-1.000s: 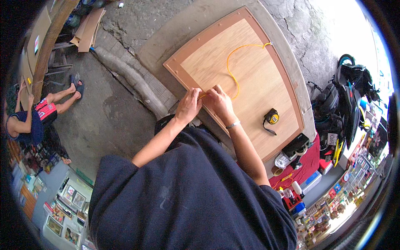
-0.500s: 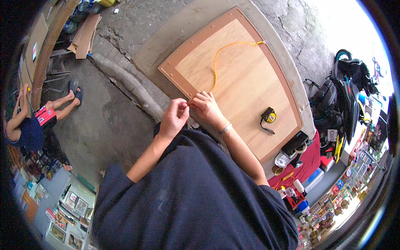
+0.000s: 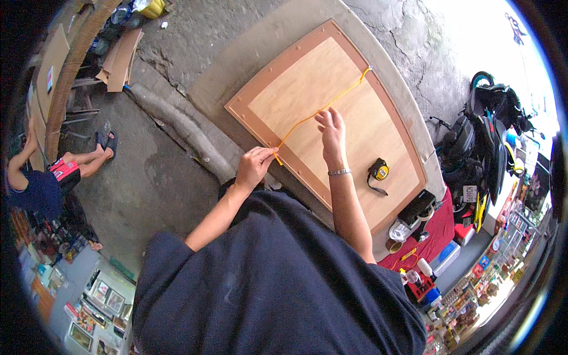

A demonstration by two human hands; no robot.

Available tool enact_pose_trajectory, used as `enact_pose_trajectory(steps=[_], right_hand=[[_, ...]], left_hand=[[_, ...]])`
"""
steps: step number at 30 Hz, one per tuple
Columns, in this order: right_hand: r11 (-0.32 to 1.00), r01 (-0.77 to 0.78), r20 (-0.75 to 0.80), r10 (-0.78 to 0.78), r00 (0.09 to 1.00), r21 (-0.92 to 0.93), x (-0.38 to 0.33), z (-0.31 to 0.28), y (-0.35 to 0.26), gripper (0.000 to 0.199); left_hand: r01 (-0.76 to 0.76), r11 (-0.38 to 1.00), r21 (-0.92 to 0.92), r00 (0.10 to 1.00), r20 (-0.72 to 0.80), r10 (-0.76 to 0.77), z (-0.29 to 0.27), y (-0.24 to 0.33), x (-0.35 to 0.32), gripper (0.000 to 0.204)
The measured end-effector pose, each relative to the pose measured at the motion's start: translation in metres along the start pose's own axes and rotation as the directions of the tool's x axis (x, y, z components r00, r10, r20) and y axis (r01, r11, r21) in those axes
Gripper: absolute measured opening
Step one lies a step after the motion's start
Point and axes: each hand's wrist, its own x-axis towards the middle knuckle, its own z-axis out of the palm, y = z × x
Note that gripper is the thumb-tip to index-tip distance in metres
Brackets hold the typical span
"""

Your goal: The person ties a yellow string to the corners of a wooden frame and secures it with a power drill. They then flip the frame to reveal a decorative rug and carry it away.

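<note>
A yellow-orange cord (image 3: 297, 123) runs over a framed wooden panel (image 3: 367, 136) to a small metal fitting (image 3: 370, 68) on its far edge. My left hand (image 3: 254, 168) pinches the cord's near end at the panel's left edge, and a short tail hangs below the fingertips. Above the panel, my right hand (image 3: 333, 135) is raised with fingers stretched out. Its fingertips are close to the middle of the cord; whether they touch it I cannot tell. A black and yellow tape measure (image 3: 379, 170) lies on the panel to the right of that hand.
The panel rests on a beige-topped table (image 3: 236, 71). At its right end are a black case (image 3: 416, 207), a tape roll (image 3: 426, 213) and a red cloth (image 3: 445, 223). Motorcycles (image 3: 485, 130) stand beyond. A person (image 3: 35, 189) sits at far left, near cardboard pieces (image 3: 121, 59).
My hands were together at the panel's left edge. My right hand has moved away to the right and opened out; the slack, curved cord is now nearly straight.
</note>
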Motion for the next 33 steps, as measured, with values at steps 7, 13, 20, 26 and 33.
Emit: enact_pose_trajectory(steps=[7, 13, 20, 26, 33], right_hand=[[0.895, 0.284, 0.213, -0.22, 0.952, -0.343, 0.038, 0.077, -0.008, 0.028], [0.884, 0.002, 0.156, -0.084, 0.984, 0.468, 0.069, 0.103, -0.007, 0.043], [0.859, -0.193, 0.246, 0.081, 0.966, 0.474, 0.081, 0.089, -0.01, 0.047], [0.837, -0.311, 0.341, 0.161, 0.926, 0.451, 0.092, 0.09, -0.018, 0.046], [0.884, -0.298, 0.285, 0.2, 0.937, 0.359, 0.087, 0.097, -0.024, 0.048]], left_hand=[[0.016, 0.999, 0.042, 0.996, -0.084, -0.012, 0.004, -0.001, 0.0, 0.011], [-0.02, 0.997, 0.079, 0.999, -0.049, 0.024, 0.008, 0.0, 0.003, 0.011], [0.096, 0.989, 0.109, 0.994, 0.039, -0.101, 0.01, 0.003, 0.017, 0.014], [0.145, 0.986, 0.079, 0.986, 0.073, -0.151, 0.015, -0.007, 0.026, 0.017], [0.176, 0.983, 0.055, 0.98, 0.084, -0.18, 0.014, -0.01, 0.029, 0.02]])
